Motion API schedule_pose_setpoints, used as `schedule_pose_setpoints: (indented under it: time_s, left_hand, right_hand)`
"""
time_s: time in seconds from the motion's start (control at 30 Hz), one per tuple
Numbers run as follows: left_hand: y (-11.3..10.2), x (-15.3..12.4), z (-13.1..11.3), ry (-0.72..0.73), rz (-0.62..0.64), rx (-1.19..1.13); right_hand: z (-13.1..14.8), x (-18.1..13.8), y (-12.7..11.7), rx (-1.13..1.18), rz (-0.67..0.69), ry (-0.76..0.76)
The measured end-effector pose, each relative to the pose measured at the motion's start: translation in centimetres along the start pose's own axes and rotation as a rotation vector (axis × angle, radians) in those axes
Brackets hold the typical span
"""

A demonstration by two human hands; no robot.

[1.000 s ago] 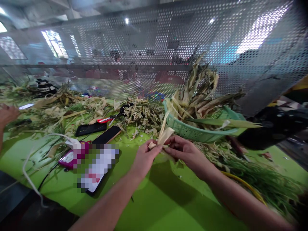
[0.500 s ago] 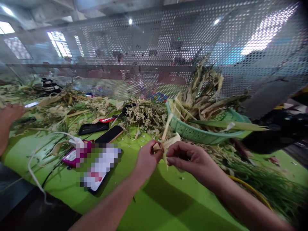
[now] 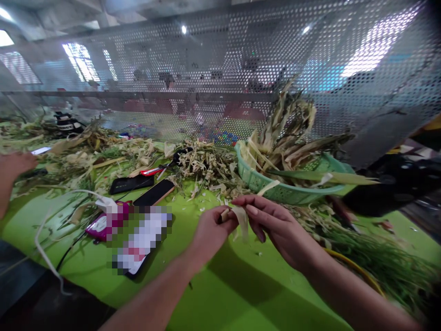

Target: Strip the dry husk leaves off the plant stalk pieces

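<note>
My left hand [image 3: 212, 230] is closed in a pinch on the end of a pale dried leaf strip [image 3: 241, 221] above the green table [image 3: 220, 285]. My right hand [image 3: 272, 223] grips the same strip from the right, fingers curled over it, and the strip hangs down between the two hands. Just behind the hands stands a green plastic basket [image 3: 292, 191] filled with long dried leaves [image 3: 289, 133].
Leaf scraps [image 3: 203, 168] cover the back of the table. Two dark phones [image 3: 153, 193] [image 3: 131, 184], red-handled scissors [image 3: 155, 171] and a white cable [image 3: 44, 220] lie at left. Another person's hand [image 3: 14, 165] is at far left. Green stalks [image 3: 379, 257] lie right. A perforated metal screen [image 3: 220, 82] closes the back.
The strip stood upright between my hands; now it is bent over and hangs down. My right hand has moved over the strip and closer to my left hand.
</note>
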State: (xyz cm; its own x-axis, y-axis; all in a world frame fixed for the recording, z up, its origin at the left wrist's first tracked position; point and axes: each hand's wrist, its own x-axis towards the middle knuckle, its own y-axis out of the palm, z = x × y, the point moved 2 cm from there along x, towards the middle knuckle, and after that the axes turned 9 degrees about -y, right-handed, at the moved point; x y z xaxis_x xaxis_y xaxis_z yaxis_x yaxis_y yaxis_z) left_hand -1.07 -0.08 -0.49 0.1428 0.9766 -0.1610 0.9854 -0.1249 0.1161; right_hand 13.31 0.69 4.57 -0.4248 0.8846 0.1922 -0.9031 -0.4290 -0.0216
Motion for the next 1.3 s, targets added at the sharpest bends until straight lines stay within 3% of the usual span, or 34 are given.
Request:
schedule_pose_setpoints:
  time_s: [0.13, 0.27, 0.47, 0.67, 0.8, 1.03, 1.3]
  left_hand:
    - [-0.2, -0.1, -0.5, 0.002, -0.011, -0.040]
    - [0.0, -0.5, -1.4, 0.061, 0.032, -0.107]
    - [-0.2, -0.6, -1.4, 0.067, -0.007, -0.066]
    - [-0.3, -0.5, -0.9, 0.076, 0.001, -0.085]
    - [-0.3, -0.6, -0.7, 0.055, 0.012, -0.106]
    - [-0.3, -0.3, -0.5, 0.040, -0.009, -0.164]
    - [-0.2, -0.2, -0.7, 0.062, -0.013, -0.115]
  right_hand:
    - [0.1, 0.2, -0.7, -0.028, -0.114, -0.115]
    - [-0.5, 0.5, -1.1, -0.142, -0.115, -0.151]
    - [-1.8, 0.7, -1.2, -0.306, -0.121, -0.229]
    - [-1.8, 0.7, -1.2, -0.738, -0.080, -0.463]
    - [-1.8, 0.4, -1.1, -0.879, -0.064, -0.530]
    - [-1.4, 0.1, -0.6, -0.865, -0.014, -0.552]
    - [-1.1, 0.1, -0.2, -0.814, -0.002, -0.437]
